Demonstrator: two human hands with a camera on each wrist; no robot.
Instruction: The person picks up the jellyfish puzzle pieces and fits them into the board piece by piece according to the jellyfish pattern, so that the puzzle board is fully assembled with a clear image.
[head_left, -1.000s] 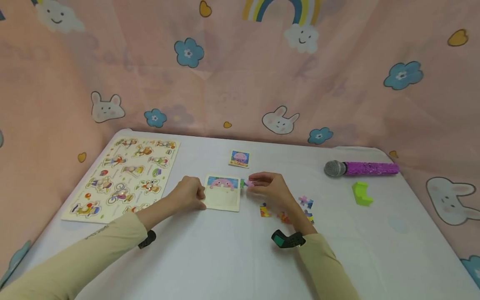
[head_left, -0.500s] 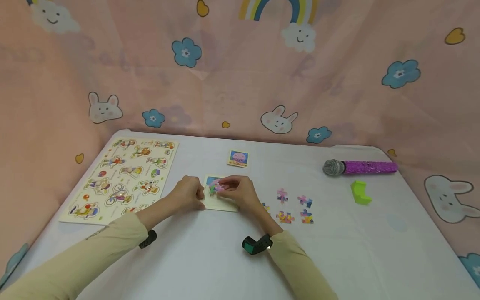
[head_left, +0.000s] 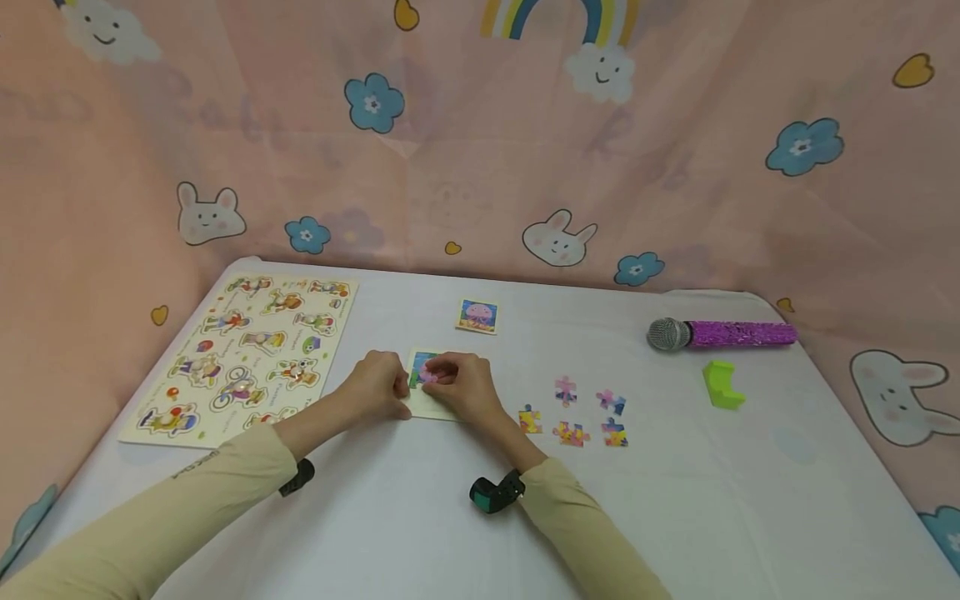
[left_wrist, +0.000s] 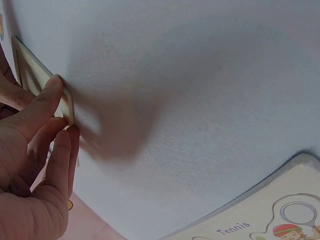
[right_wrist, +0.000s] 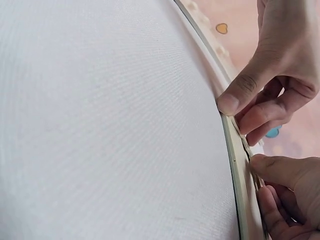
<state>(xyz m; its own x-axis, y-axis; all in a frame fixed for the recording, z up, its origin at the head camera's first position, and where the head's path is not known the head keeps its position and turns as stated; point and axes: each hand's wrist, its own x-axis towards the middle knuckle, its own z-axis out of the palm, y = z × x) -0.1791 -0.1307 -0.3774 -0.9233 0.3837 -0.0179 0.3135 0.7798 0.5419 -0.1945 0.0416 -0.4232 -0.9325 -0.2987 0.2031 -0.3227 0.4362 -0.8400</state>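
Observation:
A small square puzzle tray (head_left: 429, 408) lies on the white table. My left hand (head_left: 372, 385) grips its left edge, thumb on the near side; in the left wrist view the thumb and fingers (left_wrist: 44, 102) hold a corner of the tray's pale wooden rim (left_wrist: 37, 62). Over the tray's upper part, my right hand (head_left: 468, 390) pinches a pink puzzle piece (head_left: 426, 375) between thumb and fingers, covering the tray's right side. The right wrist view has the right hand (right_wrist: 295, 192) low at the tray, below the left hand (right_wrist: 285, 65).
Several loose puzzle pieces (head_left: 572, 434) lie right of the tray. A small picture card (head_left: 477, 317) sits behind it. A large illustrated board (head_left: 247, 362) lies at left. At right are a purple microphone (head_left: 738, 334) and a green block (head_left: 722, 386). A patterned curtain (head_left: 450, 150) hangs behind.
My right hand has moved left with the puzzle piece, from beside the tray to over its picture, then slightly further left. The left hand has stayed at the tray's edge.

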